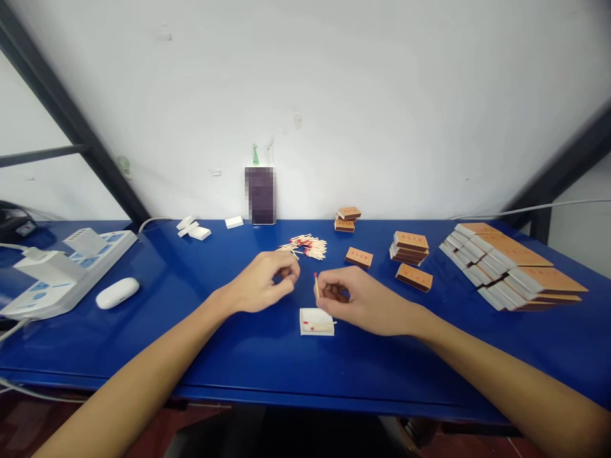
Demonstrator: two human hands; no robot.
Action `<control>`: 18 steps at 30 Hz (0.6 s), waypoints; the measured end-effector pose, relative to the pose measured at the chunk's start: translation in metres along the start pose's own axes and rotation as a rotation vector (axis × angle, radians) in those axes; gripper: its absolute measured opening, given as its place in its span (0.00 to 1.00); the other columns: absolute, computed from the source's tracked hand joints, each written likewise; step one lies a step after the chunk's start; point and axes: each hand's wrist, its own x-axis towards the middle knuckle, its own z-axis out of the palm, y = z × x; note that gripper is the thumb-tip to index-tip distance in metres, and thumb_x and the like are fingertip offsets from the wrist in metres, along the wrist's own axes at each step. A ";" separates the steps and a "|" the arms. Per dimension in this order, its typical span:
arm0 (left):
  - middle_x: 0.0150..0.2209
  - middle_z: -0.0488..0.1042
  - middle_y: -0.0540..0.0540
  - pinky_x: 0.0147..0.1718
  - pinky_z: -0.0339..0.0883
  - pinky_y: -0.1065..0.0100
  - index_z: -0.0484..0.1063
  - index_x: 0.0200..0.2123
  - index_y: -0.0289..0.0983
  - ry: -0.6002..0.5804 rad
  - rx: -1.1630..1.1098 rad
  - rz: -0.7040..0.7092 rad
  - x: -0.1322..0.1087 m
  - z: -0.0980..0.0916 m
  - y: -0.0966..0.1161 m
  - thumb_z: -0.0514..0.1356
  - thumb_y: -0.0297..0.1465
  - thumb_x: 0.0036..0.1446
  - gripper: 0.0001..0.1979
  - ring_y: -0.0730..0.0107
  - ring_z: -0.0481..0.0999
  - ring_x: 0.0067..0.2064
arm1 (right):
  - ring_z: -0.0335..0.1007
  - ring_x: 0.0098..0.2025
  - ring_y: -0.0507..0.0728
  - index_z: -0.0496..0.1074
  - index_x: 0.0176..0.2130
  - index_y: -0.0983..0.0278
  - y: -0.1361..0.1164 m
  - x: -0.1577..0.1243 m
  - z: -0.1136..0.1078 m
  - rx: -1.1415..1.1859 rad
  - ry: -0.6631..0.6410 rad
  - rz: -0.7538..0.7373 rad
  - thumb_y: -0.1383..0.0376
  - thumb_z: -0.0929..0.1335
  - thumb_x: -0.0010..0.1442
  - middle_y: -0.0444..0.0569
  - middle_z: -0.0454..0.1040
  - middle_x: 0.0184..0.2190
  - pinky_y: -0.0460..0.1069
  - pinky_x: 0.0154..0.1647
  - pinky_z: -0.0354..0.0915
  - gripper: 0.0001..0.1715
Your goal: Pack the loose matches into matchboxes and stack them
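Near the white tray (319, 313)'s far edge, we are pinching a match (316, 285) in our right grip (358, 296); our left grip (262, 280) is hovering, loosely open, beyond and left of the tray.

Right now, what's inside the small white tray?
At least two red-tipped matches lie in the tray. The right hand hides its far right corner and anything there.

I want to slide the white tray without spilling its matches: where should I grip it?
Probably pinch the white tray by its long near and far walls, toward the left end, coming from the left. It lies open side up, a matchstick seems to poke past its right end, and the right hand crowds its far right corner.
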 end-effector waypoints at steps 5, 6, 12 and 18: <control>0.26 0.68 0.51 0.34 0.57 0.67 0.68 0.26 0.35 -0.008 0.155 -0.013 0.000 0.003 -0.015 0.52 0.27 0.56 0.08 0.71 0.65 0.30 | 0.53 0.25 0.48 0.62 0.26 0.63 -0.002 -0.001 0.014 -0.173 -0.049 -0.121 0.68 0.66 0.59 0.37 0.58 0.21 0.46 0.27 0.52 0.11; 0.24 0.67 0.51 0.35 0.56 0.67 0.65 0.23 0.35 -0.022 0.189 -0.006 0.000 0.004 -0.015 0.52 0.27 0.56 0.10 0.71 0.64 0.30 | 0.53 0.25 0.48 0.62 0.26 0.63 -0.001 0.000 0.014 -0.177 -0.043 -0.116 0.68 0.65 0.60 0.37 0.58 0.21 0.46 0.27 0.52 0.11; 0.16 0.55 0.56 0.29 0.54 0.68 0.55 0.17 0.36 -0.067 0.132 -0.018 -0.003 0.006 -0.007 0.53 0.27 0.55 0.15 0.78 0.54 0.21 | 0.51 0.24 0.50 0.58 0.27 0.61 -0.003 -0.002 0.000 -0.239 -0.054 -0.115 0.70 0.62 0.62 0.38 0.56 0.22 0.47 0.27 0.51 0.12; 0.23 0.66 0.54 0.27 0.56 0.70 0.70 0.32 0.36 -0.132 0.173 0.025 -0.004 0.007 0.001 0.54 0.28 0.57 0.05 0.75 0.62 0.25 | 0.56 0.28 0.52 0.61 0.27 0.62 -0.008 -0.008 -0.005 -0.525 -0.147 -0.150 0.68 0.64 0.58 0.44 0.63 0.28 0.50 0.31 0.51 0.08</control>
